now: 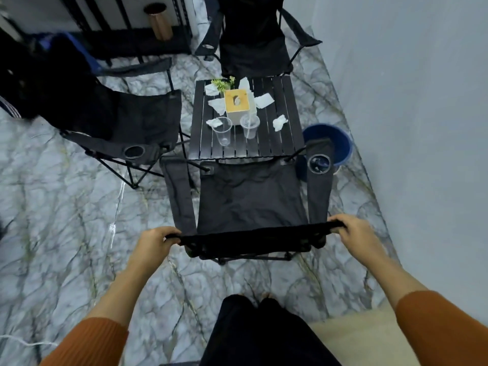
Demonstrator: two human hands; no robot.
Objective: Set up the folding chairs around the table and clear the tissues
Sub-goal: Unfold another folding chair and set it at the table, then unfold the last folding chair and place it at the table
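A black folding chair stands unfolded at the near side of the black slatted table, its seat facing the table. My left hand grips the left end of its backrest top edge, and my right hand grips the right end. A second folding chair stands at the table's left, a third at its far side. Several crumpled white tissues lie on the table around a tissue box.
Two clear plastic cups and a small green plant stand on the table. A blue bucket sits on the floor right of the table, by the wall. A black rack with a copper cylinder is at the back left.
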